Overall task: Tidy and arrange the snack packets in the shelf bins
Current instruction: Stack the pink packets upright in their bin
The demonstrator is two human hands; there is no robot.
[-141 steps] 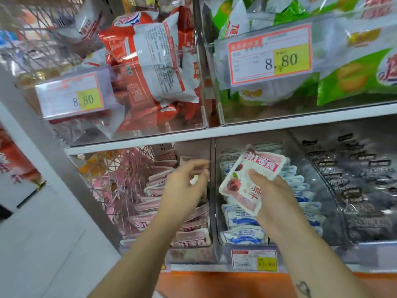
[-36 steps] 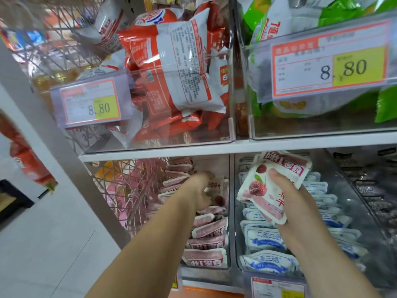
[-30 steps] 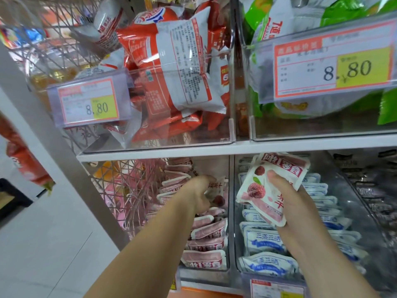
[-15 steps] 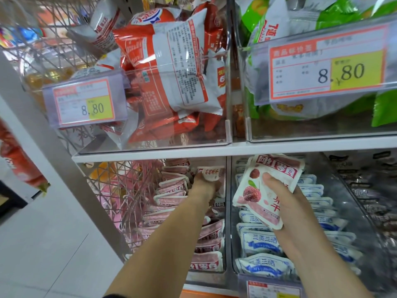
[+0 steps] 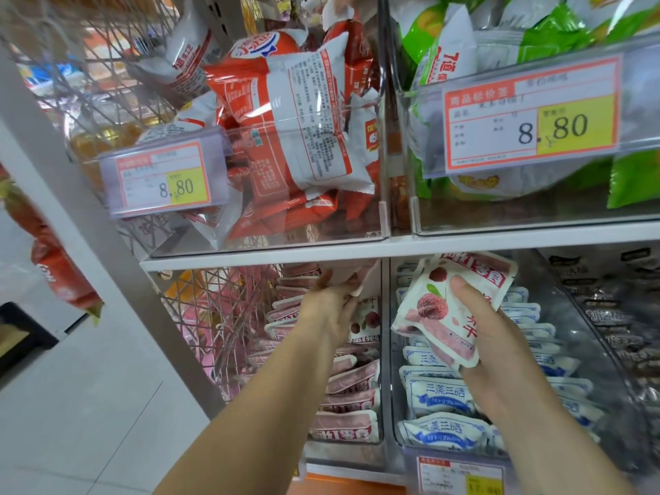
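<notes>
Head view: both bare forearms reach up and forward into the lower row of clear bins. The left hand (image 5: 330,309) is deep in the left lower bin (image 5: 343,455), palm turned inward. Its fingers curl round the edge of a pale packet (image 5: 351,275), which it holds high, just under the shelf board (image 5: 464,242). The fingers hide most of that packet, so its print cannot be read. Below the hand a row of pink packets (image 5: 348,405) stands on edge from front to back, leaning a little and overlapping; one with red fruit printed on it shows just beside the wrist. The right hand (image 5: 496,337) is raised over the middle lower bin (image 5: 585,355), thumb across the front and fingers behind a berry packet (image 5: 439,305), which it grips firmly. This packet is white and pink, with a red berry, a green leaf and a red band of characters along the top. It tilts to the right and its lower corner is creased. It hangs clear of the blue-and-white packets (image 5: 439,396) filed in the bin beneath. On the shelf above, red-and-white bags (image 5: 307,137) and green bags (image 5: 628,180) fill two bins, each carrying an 8.80 price tag (image 5: 164,180).
</notes>
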